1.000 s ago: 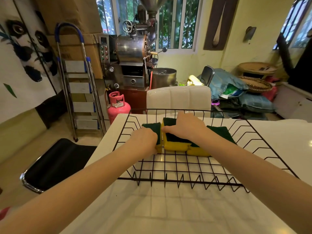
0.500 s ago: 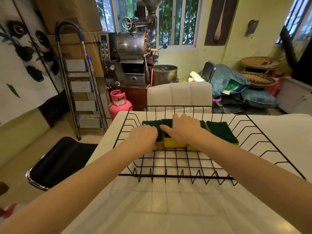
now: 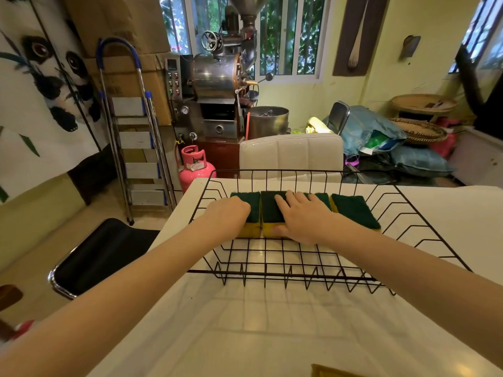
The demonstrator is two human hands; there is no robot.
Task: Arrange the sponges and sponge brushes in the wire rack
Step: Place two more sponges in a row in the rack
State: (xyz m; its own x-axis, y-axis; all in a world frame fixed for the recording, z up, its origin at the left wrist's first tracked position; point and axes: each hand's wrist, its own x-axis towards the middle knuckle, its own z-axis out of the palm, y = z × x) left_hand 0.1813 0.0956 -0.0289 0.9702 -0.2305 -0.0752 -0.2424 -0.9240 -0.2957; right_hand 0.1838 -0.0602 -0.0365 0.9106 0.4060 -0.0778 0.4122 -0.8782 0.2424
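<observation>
A black wire rack stands on a white table. Several yellow sponges with dark green tops lie side by side in a row along its far side. My left hand is curled over the leftmost sponge at its left edge. My right hand lies spread over the second sponge, thumb against its yellow front, and hides most of the third. The rightmost sponge lies free. No sponge brush is in view.
A yellowish-brown edge shows at the table's near border. Behind the table stands a white chair back. A black chair seat is at the left, with a pink gas cylinder and a step ladder beyond.
The second sponge, tilted and overlapping a second ago, now lies flat in line with the others. Both hands moved with the sponges toward the rack's far side.
</observation>
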